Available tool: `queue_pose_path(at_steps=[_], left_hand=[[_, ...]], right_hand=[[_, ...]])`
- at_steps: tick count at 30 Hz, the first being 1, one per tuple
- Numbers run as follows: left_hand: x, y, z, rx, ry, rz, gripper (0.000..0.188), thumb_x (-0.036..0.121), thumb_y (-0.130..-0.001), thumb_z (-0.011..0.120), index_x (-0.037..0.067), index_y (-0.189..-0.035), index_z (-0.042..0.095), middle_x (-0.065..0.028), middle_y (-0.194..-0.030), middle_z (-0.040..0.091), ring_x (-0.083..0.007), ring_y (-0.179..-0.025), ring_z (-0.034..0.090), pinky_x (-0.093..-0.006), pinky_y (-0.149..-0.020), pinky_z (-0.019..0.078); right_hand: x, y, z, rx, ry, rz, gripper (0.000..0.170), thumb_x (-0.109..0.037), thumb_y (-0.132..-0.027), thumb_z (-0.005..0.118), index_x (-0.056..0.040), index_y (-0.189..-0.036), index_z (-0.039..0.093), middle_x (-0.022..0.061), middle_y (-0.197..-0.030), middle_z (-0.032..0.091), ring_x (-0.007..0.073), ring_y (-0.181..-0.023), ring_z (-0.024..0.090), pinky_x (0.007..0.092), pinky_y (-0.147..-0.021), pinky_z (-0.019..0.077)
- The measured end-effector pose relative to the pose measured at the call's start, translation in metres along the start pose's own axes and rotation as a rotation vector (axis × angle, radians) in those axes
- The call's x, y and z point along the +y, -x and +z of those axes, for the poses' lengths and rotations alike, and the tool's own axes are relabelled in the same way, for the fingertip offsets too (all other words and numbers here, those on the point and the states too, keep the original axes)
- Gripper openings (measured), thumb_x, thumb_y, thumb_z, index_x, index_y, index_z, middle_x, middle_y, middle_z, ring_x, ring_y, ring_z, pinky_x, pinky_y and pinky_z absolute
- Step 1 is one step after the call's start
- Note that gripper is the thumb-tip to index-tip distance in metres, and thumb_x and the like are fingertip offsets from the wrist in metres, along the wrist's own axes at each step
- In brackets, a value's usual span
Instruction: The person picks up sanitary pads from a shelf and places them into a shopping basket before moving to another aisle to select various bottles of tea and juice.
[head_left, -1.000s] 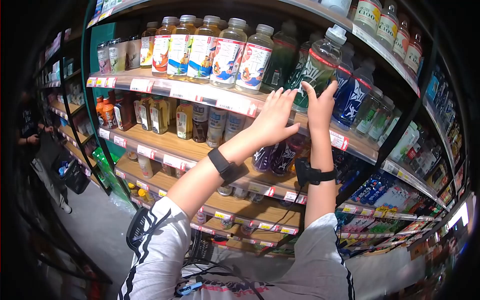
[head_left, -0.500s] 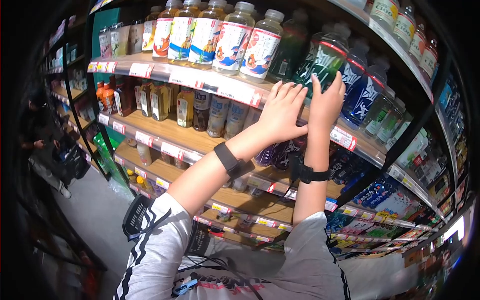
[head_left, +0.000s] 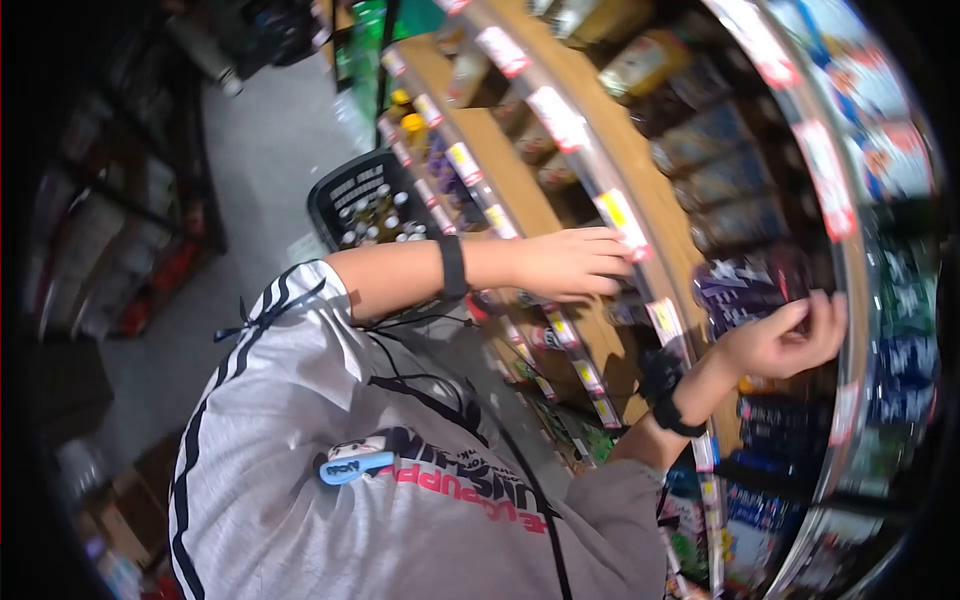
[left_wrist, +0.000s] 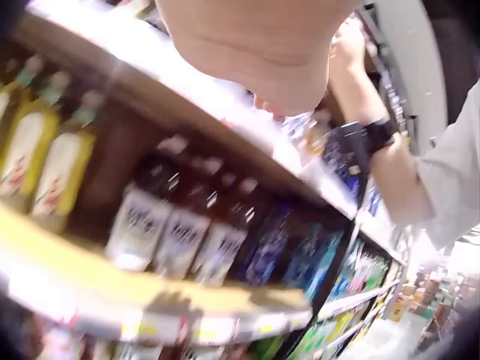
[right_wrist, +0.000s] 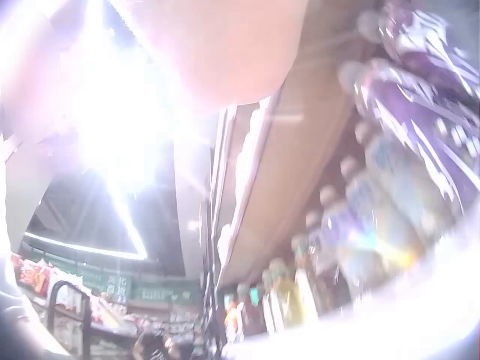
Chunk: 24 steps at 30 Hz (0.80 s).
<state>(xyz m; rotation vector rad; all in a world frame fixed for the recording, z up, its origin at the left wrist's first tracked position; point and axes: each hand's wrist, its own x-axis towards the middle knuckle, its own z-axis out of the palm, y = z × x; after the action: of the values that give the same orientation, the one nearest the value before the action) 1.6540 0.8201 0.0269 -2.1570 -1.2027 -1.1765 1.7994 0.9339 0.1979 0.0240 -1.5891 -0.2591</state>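
Nothing is in my left hand (head_left: 572, 263), whose fingers reach toward the price-tag strip (head_left: 617, 212) of a lower shelf in the head view; contact cannot be told. My right hand (head_left: 788, 336), blurred, has its fingers loosely bent and empty, beside dark purple bottles (head_left: 742, 285). The left wrist view has part of my left hand (left_wrist: 255, 45) at the top, above brown bottles with white labels (left_wrist: 180, 232). In the right wrist view, my right hand (right_wrist: 225, 49) fills the upper part, left of purple bottles (right_wrist: 420, 124).
A dark basket (head_left: 350, 187) holding several small capped items stands on the floor (head_left: 268, 120) left of the shelves. Bottles with blue labels (head_left: 905, 370) line the shelf at the far right. Another rack (head_left: 90, 250) stands across the aisle.
The head view has swung down and turned, bringing the basket into view. Both hands have left the green bottle on the upper shelf and moved apart, my left hand toward the lower shelves.
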Motion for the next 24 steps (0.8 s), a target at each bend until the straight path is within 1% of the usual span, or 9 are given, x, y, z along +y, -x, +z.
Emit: queue_pose_path(at_steps=[3, 5, 7, 9, 12, 15, 18, 21, 24], left_hand=[[-0.022, 0.185, 0.011, -0.354, -0.036, -0.461, 0.029, 0.019, -0.070, 0.060, 0.005, -0.096, 0.056, -0.0120, -0.106, 0.054, -0.0298, -0.100, 0.052, -0.0419, -0.087, 0.0400], [-0.010, 0.304, 0.005, -1.038, -0.016, -1.059, 0.029, 0.023, -0.071, 0.059, 0.006, -0.095, 0.060, -0.0122, -0.091, 0.063, -0.0342, -0.088, 0.059, -0.0417, -0.076, 0.0470], [0.015, 0.423, -0.004, -1.136, 0.291, -1.451, 0.027, 0.026, -0.073, 0.057, 0.005, -0.090, 0.062, -0.0148, -0.090, 0.064, -0.0315, -0.088, 0.061, -0.0420, -0.074, 0.0474], [0.045, 0.467, -0.020, -1.152, 0.303, -1.605, 0.035, 0.033, -0.074, 0.059, 0.005, -0.094, 0.063, -0.0166, -0.095, 0.063, -0.0313, -0.090, 0.061, -0.0410, -0.077, 0.0475], [0.057, 0.483, -0.032, -1.343, 0.642, -1.964, 0.057, 0.045, -0.074, 0.061, 0.007, -0.116, 0.054, -0.0195, -0.105, 0.060, -0.0304, -0.099, 0.058, -0.0404, -0.082, 0.0459], [0.083, 0.514, -0.007, -1.507, 0.607, -2.047, 0.095, 0.054, -0.073, 0.061, 0.020, -0.142, 0.006, -0.0314, -0.132, 0.030, -0.0409, -0.117, 0.043, -0.0436, -0.093, 0.0389], [0.077, 0.532, -0.006, -1.561, 0.656, -2.024, 0.095, 0.057, -0.069, 0.062, 0.030, -0.142, 0.007, -0.0388, -0.133, 0.016, -0.0565, -0.111, 0.037, -0.0590, -0.089, 0.0356], [0.072, 0.543, -0.022, -1.554, 0.685, -1.945, 0.087, 0.057, -0.075, 0.056, 0.031, -0.142, 0.007, -0.0408, -0.131, 0.018, -0.0567, -0.106, 0.042, -0.0581, -0.086, 0.0374], [0.070, 0.553, -0.018, -1.531, 0.692, -1.904, 0.085, 0.059, -0.076, 0.054, 0.031, -0.142, 0.007, -0.0413, -0.130, 0.018, -0.0575, -0.104, 0.043, -0.0571, -0.086, 0.0377]], right_hand=[[-0.049, 0.100, 0.029, -0.552, -0.205, 0.134, 0.015, 0.002, -0.081, 0.049, 0.0012, -0.092, 0.058, 0.0174, -0.104, 0.055, 0.0292, -0.098, 0.052, 0.0380, -0.089, 0.0392], [-0.094, 0.200, 0.059, -0.710, -0.536, 0.473, 0.014, -0.006, -0.083, 0.052, 0.0008, -0.094, 0.058, 0.0138, -0.101, 0.057, 0.0289, -0.099, 0.052, 0.0407, -0.092, 0.0367], [-0.131, 0.313, 0.065, -1.317, -0.614, 0.853, 0.015, -0.010, -0.085, 0.052, 0.0009, -0.094, 0.056, 0.0125, -0.100, 0.058, 0.0239, -0.100, 0.054, 0.0323, -0.088, 0.0394], [-0.177, 0.424, 0.060, -1.564, -0.534, 0.685, 0.016, -0.012, -0.085, 0.053, -0.0006, -0.096, 0.057, 0.0116, -0.099, 0.059, 0.0219, -0.098, 0.055, 0.0310, -0.085, 0.0407], [-0.250, 0.522, 0.052, -1.615, -0.650, 1.192, 0.018, -0.013, -0.083, 0.056, -0.0021, -0.097, 0.060, 0.0092, -0.092, 0.063, 0.0184, -0.088, 0.059, 0.0294, -0.078, 0.0440], [-0.304, 0.607, 0.070, -1.640, -0.703, 1.451, 0.020, -0.013, -0.082, 0.056, -0.0021, -0.098, 0.061, 0.0085, -0.088, 0.064, 0.0165, -0.081, 0.060, 0.0282, -0.074, 0.0457], [-0.346, 0.671, 0.117, -1.778, -0.637, 1.576, 0.022, -0.014, -0.078, 0.057, -0.0010, -0.096, 0.061, 0.0118, -0.088, 0.064, 0.0207, -0.084, 0.061, 0.0302, -0.075, 0.0463], [-0.374, 0.749, 0.163, -1.961, -0.555, 1.106, 0.034, -0.019, -0.074, 0.061, 0.0003, -0.102, 0.058, 0.0168, -0.093, 0.063, 0.0300, -0.089, 0.060, 0.0357, -0.077, 0.0463], [-0.400, 0.757, 0.230, -1.896, -0.426, 1.037, 0.047, -0.023, -0.069, 0.065, 0.0013, -0.107, 0.053, 0.0218, -0.098, 0.060, 0.0371, -0.094, 0.057, 0.0411, -0.080, 0.0449]])
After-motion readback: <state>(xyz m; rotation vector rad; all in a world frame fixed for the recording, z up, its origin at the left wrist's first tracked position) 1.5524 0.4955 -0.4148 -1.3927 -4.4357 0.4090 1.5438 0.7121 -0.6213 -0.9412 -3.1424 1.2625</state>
